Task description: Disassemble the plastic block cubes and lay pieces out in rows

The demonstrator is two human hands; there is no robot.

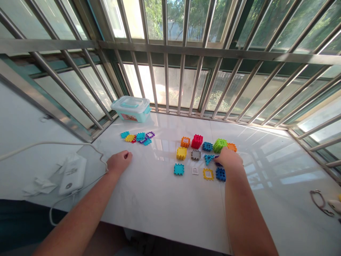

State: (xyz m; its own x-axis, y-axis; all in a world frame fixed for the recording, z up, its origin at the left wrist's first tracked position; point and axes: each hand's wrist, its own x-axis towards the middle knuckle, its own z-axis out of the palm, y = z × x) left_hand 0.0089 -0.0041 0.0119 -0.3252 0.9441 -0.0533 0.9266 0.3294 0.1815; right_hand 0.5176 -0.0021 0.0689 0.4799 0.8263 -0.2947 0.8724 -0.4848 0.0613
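Note:
My right hand [231,159] reaches into the right-hand group of plastic building tiles. Its fingers are closed at a dark purple tile [217,161], which they partly cover. Close around it are a green stack [220,145], an orange tile [232,146], a blue triangular tile [209,159] and a dark blue stack [220,174]. On the white tabletop, my left hand [119,162] rests as a loose fist, with nothing visible in it. Just beyond that fist lies a loose pile of tiles in turquoise, yellow [130,138], red and purple.
More sorted tiles include a red stack [197,141], a yellow stack [181,153] and a turquoise tile [179,169]. A lidded turquoise box [131,109] stands by the barred window. A white power strip [73,174] with a cable lies left; glasses [321,202] lie far right.

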